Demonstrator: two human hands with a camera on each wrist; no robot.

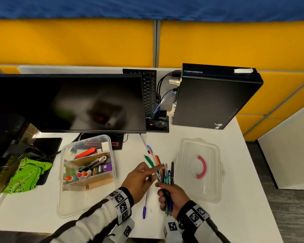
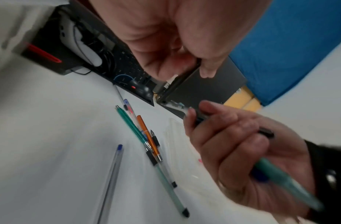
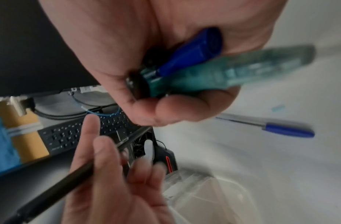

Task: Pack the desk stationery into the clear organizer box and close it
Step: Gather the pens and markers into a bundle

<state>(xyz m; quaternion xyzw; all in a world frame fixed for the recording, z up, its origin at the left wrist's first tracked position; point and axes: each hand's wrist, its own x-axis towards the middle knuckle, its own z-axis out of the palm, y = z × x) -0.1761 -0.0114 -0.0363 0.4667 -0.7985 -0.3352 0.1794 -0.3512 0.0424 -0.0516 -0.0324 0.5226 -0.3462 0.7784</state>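
Note:
The clear organizer box [image 1: 74, 202] stands open at the left, with glue bottles, an orange stapler and other stationery in its compartments. To the right of both hands lies its lid [image 1: 198, 188] with a pink handle. My right hand [image 1: 167, 193] grips an upright bundle of pens [image 1: 167, 174]; the right wrist view shows a teal pen [image 3: 223, 72] and a blue one in it. My left hand [image 1: 156, 172] reaches to the bundle's top, and its fingers pinch a black pen [image 3: 56, 186]. A green pen [image 1: 148, 160], an orange pen [image 1: 157, 159] and a blue-capped pen [image 1: 144, 210] lie loose on the desk.
A dark monitor [image 1: 67, 102] stands behind the box. A keyboard [image 1: 148, 90], a mouse [image 1: 156, 124] and a black desktop computer [image 1: 214, 97] with cables are at the back. A green cloth [image 1: 28, 174] lies at the far left. The desk's edge runs just right of the lid.

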